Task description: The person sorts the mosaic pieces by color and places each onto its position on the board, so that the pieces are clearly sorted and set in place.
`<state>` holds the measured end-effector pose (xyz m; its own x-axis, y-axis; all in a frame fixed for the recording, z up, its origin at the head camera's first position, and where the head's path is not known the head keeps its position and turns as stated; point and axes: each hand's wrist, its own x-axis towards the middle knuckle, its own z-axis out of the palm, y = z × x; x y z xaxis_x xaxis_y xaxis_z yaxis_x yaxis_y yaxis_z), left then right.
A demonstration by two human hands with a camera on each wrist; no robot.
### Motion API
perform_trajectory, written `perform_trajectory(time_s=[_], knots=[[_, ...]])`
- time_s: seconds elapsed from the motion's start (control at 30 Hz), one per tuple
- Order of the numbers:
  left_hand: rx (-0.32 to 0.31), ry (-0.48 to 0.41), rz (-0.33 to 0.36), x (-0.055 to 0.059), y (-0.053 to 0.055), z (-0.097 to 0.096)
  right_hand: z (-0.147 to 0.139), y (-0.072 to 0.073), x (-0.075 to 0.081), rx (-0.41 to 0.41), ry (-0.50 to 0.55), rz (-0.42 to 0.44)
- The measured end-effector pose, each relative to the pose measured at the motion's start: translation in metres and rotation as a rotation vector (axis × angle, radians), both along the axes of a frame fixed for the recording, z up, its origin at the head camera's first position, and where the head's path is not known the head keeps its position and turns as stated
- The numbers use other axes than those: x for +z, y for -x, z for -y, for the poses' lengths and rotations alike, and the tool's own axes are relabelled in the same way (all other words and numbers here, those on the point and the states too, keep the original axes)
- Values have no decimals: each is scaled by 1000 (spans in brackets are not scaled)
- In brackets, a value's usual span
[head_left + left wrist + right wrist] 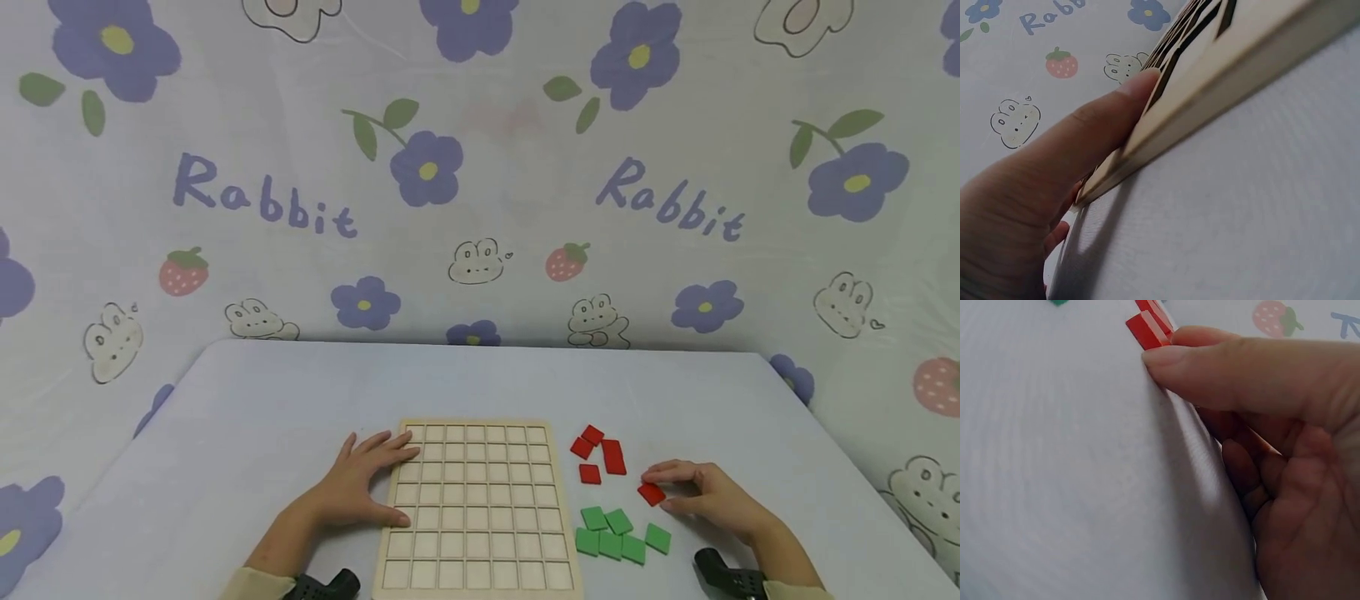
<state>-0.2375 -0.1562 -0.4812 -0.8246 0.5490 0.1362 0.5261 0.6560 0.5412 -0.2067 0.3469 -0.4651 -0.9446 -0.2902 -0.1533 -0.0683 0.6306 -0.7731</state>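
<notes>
My left hand (352, 483) rests with spread fingers on the left side of a pale wooden grid board (477, 594). Its thumb lies over the rim, seen close up in the left wrist view. To the right of the board, my right hand (712, 496) pinches a red square tile (652, 494) between thumb and fingers, at table height. The right wrist view shows the thumb tip against the red tile (1145, 331). Other red tiles (590, 474), one of them a longer rectangle (613, 457), lie between the board and this hand. Nearer the front lie several green square tiles (611, 546).
Everything lies on a white table (300, 383). Behind it hangs a cloth (480, 200) printed with flowers, rabbits and strawberries. A dark wrist-worn device (723, 575) sits on the right wrist, and another (326, 586) on the left.
</notes>
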Motion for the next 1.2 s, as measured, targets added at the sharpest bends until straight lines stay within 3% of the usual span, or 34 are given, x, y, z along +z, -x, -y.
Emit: perform_trajectory(time_s=[0.53,1.0,1.2], knots=[[-4,-5,-6,-2,1,0,0,0,0,-70,-47,-19],[-1,-15,3,-2,1,-2,-4,3,-2,-76,-84,-85],[-3,-15,3,-2,2,-1,-5,5,-4,-38,-71,-115]])
